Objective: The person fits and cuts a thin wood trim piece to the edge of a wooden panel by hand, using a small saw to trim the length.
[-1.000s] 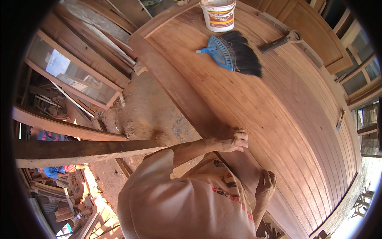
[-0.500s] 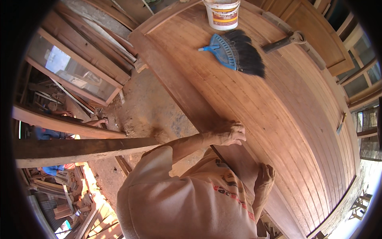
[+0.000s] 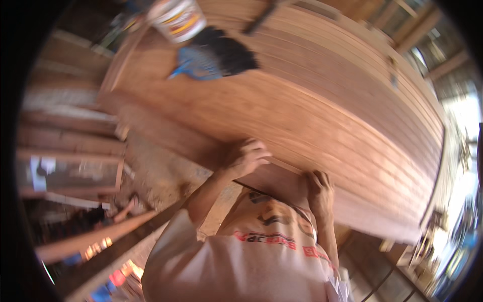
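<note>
A large reddish-brown wooden panel [image 3: 282,116] with grooved boards and a raised border lies in front of me. My left hand [image 3: 248,158] rests on its near border, fingers curled together; whatever lies inside them is hidden. A short way to the right, my right hand [image 3: 320,190] bears on the same border with bent fingers, and what is under them cannot be made out. Toward the panel's far left lies a brush head [image 3: 221,55] with black bristles and a blue plastic back. Beside it stands a white bucket [image 3: 177,21] with a coloured label.
A dark handle-like tool [image 3: 260,17] lies near the panel's far edge, and a small tool [image 3: 393,70] farther right. At lower left a long timber [image 3: 126,246] slants close to my left arm. Framed wooden pieces [image 3: 70,173] lean at left, where another person's arm [image 3: 126,209] shows.
My view has swung to the right, so the panel, brush and bucket appear farther left and turned. Both hands stay at the panel's near border, a little closer together. The picture is blurred now.
</note>
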### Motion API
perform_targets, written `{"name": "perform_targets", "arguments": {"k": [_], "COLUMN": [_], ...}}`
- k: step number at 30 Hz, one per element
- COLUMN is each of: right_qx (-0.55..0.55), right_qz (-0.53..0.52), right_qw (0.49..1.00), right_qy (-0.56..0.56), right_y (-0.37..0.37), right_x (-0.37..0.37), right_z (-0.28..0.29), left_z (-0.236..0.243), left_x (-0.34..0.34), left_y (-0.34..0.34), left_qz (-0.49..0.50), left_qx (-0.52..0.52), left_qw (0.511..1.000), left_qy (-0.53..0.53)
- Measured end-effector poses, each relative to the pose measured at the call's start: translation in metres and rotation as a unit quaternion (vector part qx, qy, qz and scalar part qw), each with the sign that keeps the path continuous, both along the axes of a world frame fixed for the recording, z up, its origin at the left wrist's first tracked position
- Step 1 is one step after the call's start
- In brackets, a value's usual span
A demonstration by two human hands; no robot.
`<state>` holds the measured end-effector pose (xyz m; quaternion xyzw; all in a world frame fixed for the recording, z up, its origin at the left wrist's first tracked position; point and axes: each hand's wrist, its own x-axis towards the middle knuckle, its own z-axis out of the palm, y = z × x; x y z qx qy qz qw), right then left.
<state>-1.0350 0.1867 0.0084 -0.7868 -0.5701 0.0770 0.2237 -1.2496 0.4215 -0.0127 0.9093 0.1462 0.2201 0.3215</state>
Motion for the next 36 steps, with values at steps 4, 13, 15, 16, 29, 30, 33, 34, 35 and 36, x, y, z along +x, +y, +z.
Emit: {"name": "perform_targets", "arguments": {"k": [4,13,15,16,29,30,33,34,35,36], "right_qx": [-0.037,0.024,0.01,0.01,-0.006,-0.015,0.012,0.003,-0.011,-0.019], "right_qz": [0.032,0.002,-0.002,-0.009,0.091,0.106,0.088,0.082,0.073,0.062], "right_qw": [0.999,0.999,0.999,0.999,0.996,0.994,0.996,0.997,0.997,0.998], "right_qy": [0.008,0.026,0.036,0.048,0.019,-0.002,-0.002,0.005,0.009,0.01], "right_y": [-0.011,-0.016,-0.011,-0.008,0.069,0.071,0.069,0.069,0.072,0.074], "right_x": [0.012,0.014,0.011,0.009,-0.042,-0.046,-0.045,-0.043,-0.044,-0.048], "right_z": [-0.023,-0.036,-0.034,-0.028,-0.003,-0.005,-0.003,-0.007,-0.01,-0.006], "left_z": [-0.001,-0.003,-0.001,-0.001,-0.022,-0.019,-0.008,-0.006,-0.008,-0.014], "left_x": [0.005,0.015,0.011,0.01,-0.008,-0.009,-0.023,-0.04,-0.053,-0.069], "left_y": [-0.011,-0.008,-0.005,-0.001,0.003,0.002,0.008,0.02,0.031,0.045], "left_qz": [0.034,0.001,0.003,-0.006,-0.011,0.001,0.04,0.063,0.082,0.124], "left_qx": [0.001,-0.016,-0.019,-0.027,0.004,0.008,-0.005,0.017,0.034,0.053], "left_qw": [0.999,0.996,0.996,0.997,0.999,1.0,0.996,0.994,0.991,0.987], "left_qy": [0.022,0.089,0.086,0.067,0.036,0.008,-0.078,-0.086,-0.098,-0.087]}}
